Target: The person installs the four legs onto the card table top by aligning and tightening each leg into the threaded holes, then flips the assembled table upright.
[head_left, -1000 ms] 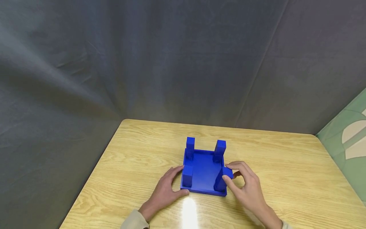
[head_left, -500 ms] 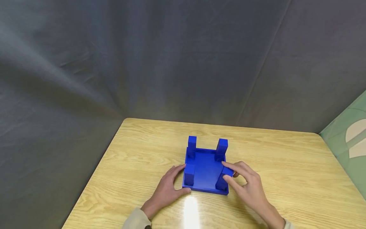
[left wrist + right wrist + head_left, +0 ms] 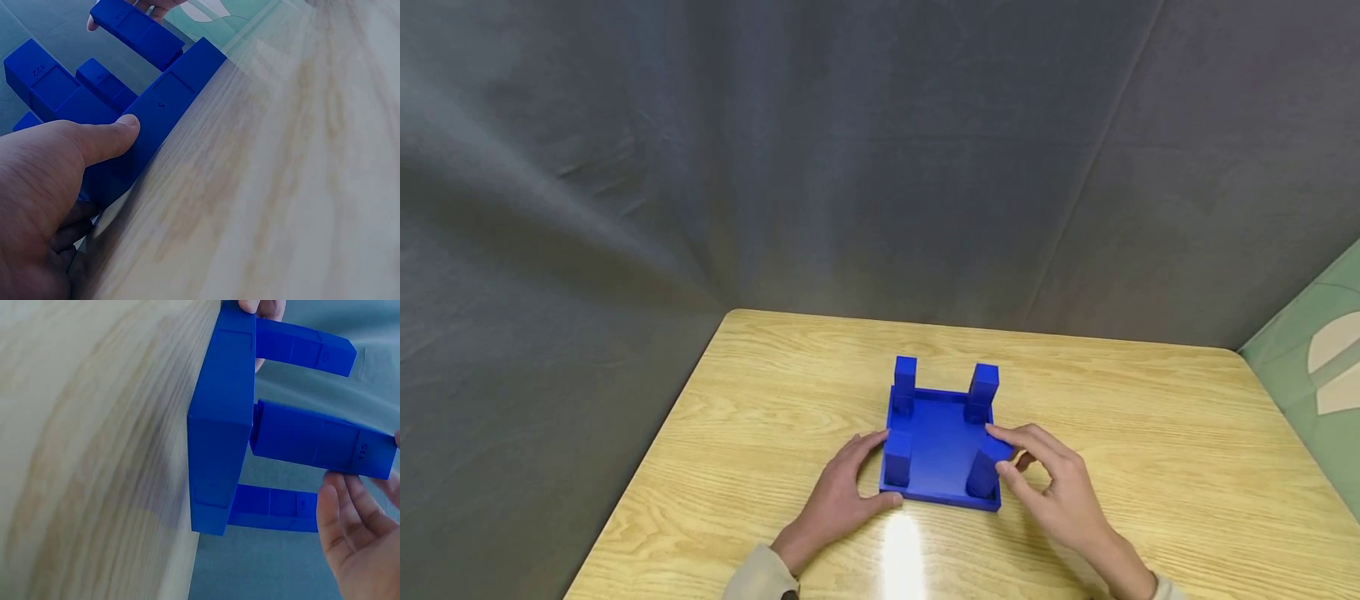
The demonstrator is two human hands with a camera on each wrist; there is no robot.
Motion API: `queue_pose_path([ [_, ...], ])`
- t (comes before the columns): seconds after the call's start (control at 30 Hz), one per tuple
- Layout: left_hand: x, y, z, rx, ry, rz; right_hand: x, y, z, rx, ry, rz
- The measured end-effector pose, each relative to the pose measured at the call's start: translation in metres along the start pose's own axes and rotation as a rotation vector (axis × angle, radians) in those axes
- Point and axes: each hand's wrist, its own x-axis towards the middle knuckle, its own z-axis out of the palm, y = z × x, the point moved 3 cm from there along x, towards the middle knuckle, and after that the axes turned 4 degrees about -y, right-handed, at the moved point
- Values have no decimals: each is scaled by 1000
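A blue square tray-like base lies on the table, with a blue square post rising at each corner. My left hand grips the base's near left corner, thumb on the front wall and fingers along the left side. Beside that thumb stands the near left post. With thumb and fingertips, my right hand holds the upper end of the near right post, which leans outward. In the right wrist view this post is marked 115, and a narrow gap shows where it meets the base.
The far left post and far right post stand upright in the base. A wood-grain table extends all around. Behind it hangs a dark grey curtain, and a green patterned cloth is at the right.
The right thumb has slid to the right along the near right post, and the post's top has turned slightly. The left hand keeps its grip; the whole head view has shifted a little.
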Motion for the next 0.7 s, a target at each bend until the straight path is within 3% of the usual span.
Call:
queue_pose_path([
  [0.2, 1, 0, 0, 6, 9, 9, -1, 2, 1, -23, 79, 74],
  [0.4, 1, -2, 0, 9, 7, 13, -3, 0, 3, -62, 132, 66],
  [0.53, 1, -3, 1, 0, 6, 10, -2, 1, 3, -28, 97, 67],
  [0.7, 1, -3, 1, -3, 4, 12, -2, 3, 4, 160, -41, 7],
])
